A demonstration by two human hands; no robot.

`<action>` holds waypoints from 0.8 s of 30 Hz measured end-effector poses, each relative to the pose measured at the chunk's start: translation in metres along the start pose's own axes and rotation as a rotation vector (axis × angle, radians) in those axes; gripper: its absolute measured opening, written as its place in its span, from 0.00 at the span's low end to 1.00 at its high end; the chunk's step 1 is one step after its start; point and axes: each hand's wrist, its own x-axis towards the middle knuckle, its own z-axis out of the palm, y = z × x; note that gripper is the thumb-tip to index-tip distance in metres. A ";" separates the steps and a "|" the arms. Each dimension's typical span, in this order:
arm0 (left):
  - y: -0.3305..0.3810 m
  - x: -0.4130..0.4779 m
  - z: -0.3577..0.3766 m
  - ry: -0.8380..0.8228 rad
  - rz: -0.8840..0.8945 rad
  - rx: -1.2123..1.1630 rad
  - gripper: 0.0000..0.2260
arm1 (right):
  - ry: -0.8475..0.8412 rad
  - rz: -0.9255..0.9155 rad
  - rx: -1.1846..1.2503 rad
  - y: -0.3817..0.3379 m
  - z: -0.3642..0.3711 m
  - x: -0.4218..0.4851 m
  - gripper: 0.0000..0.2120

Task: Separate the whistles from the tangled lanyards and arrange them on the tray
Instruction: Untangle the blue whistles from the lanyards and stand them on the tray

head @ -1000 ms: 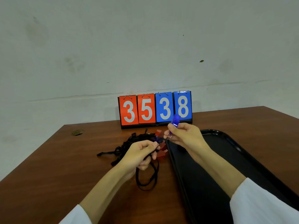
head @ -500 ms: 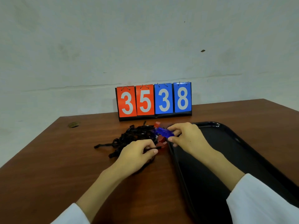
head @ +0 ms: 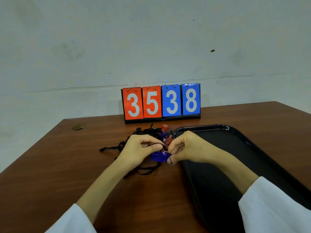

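A blue whistle [head: 159, 156] hangs between my two hands just left of the black tray [head: 235, 143]. My left hand [head: 141, 150] pinches the black cord at the whistle's top. My right hand [head: 183, 148] pinches the thin cord loop at the whistle's right end. Behind my hands lies a tangle of black lanyards [head: 148, 132] with red whistles [head: 165, 127] and blue ones mixed in. One black strap loop [head: 146, 170] trails on the table under my left hand.
A flip scoreboard [head: 161, 103] reading 3538 stands at the back of the brown table [head: 58, 165]. A small round hole [head: 77, 127] sits in the table's far left. The wall rises right behind.
Both hands came together and nearer to me. The blue whistle moved from beside the pile down to between my fingertips, and my left hand now pinches its cord.
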 end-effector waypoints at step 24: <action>-0.011 -0.004 0.027 -0.048 -0.006 0.133 0.08 | 0.716 0.019 -0.215 0.010 0.015 0.005 0.12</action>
